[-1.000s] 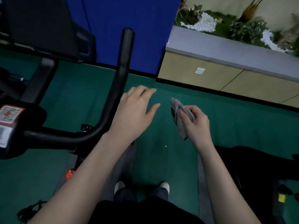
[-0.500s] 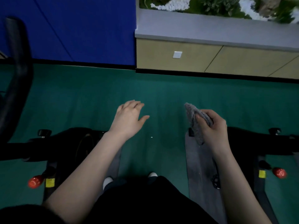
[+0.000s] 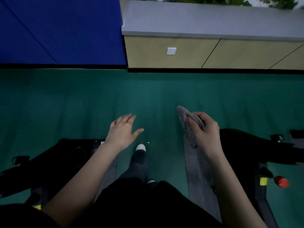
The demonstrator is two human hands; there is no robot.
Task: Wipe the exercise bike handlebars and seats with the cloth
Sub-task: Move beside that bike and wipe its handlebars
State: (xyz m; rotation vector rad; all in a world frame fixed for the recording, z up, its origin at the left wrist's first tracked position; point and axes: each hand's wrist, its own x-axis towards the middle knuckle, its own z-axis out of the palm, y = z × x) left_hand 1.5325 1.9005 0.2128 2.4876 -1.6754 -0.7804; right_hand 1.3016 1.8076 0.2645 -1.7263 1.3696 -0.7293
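My right hand grips a bunched grey cloth in mid-air, one end sticking up and one hanging below the fist. My left hand floats beside it with fingers straight and spread, holding nothing. Both hands hover over the green floor between two black exercise bikes: one bike's base lies low at the left, the other bike's frame at the right. No handlebar or seat shows in this view.
A grey floor mat runs under the right bike, which has a red knob. My foot in a white-toed shoe steps forward on the green floor. A blue wall panel and a beige planter cabinet stand ahead.
The view has swung right, off the left bike's handlebar, which has left the frame. Both hands kept their pose, cloth still held. One foot has stepped forward.
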